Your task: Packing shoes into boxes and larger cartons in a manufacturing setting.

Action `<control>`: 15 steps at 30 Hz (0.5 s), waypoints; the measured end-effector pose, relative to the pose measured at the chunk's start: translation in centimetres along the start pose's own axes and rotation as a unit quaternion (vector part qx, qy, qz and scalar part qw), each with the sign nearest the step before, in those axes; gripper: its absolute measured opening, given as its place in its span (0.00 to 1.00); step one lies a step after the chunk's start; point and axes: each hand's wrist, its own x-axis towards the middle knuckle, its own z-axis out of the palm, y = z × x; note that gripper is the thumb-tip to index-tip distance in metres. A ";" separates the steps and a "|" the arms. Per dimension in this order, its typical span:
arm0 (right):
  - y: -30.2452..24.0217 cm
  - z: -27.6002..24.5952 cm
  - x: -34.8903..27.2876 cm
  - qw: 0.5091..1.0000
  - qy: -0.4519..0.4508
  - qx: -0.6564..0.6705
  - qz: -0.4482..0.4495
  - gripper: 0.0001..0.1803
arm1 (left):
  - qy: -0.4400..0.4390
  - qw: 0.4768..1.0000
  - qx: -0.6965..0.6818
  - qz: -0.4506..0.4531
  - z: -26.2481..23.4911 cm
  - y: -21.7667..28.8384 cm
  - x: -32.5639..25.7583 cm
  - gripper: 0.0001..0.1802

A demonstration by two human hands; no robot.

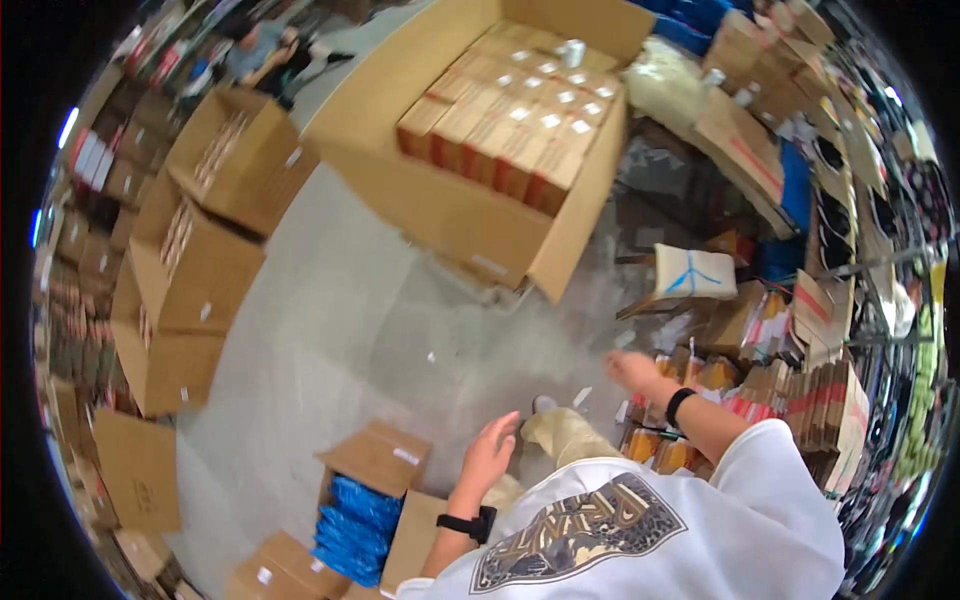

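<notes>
Head view, looking down over a white-shirted shoulder in a crowded packing room: the person's right hand [634, 370] stretches forward and to the right, fingers spread and holding nothing, hovering just above a row of small orange packs [690, 372] standing on edge beside a stack of flat cardboard sleeves [815, 395]. The packs lie directly beneath and slightly right of that hand, their row running off to the right, so the right hand is plainly the nearer one. The left hand [490, 450], a black band at its wrist, hangs open and empty over the grey floor [330, 320], well apart from the packs and nearer an open carton of blue wrapped packets [352, 525] at lower left. Straight ahead sits a large open carton [470, 215] filled with tan and orange boxes [520, 125], each topped with a small white label. Smaller brown cartons [205, 260] with white stickers line the left side. A white pouch with a blue mark [695, 272] rests on a dark surface to the right.
</notes>
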 end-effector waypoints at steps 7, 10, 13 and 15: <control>18.3 -9.7 -3.1 0.960 0.156 0.155 0.175 0.17 | -0.102 0.978 0.152 0.103 2.9 14.5 12.4 0.23; 27.4 -5.1 -4.2 1.000 0.011 -0.005 0.016 0.14 | -0.129 0.980 0.111 0.100 3.5 18.5 17.0 0.22; 25.9 -8.7 -6.3 0.946 -0.115 0.283 0.106 0.16 | -0.133 0.979 0.118 0.101 4.3 21.8 22.0 0.22; 29.3 -9.8 -7.6 0.933 -0.067 0.310 0.169 0.17 | -0.154 0.975 0.092 0.129 7.8 25.4 26.8 0.21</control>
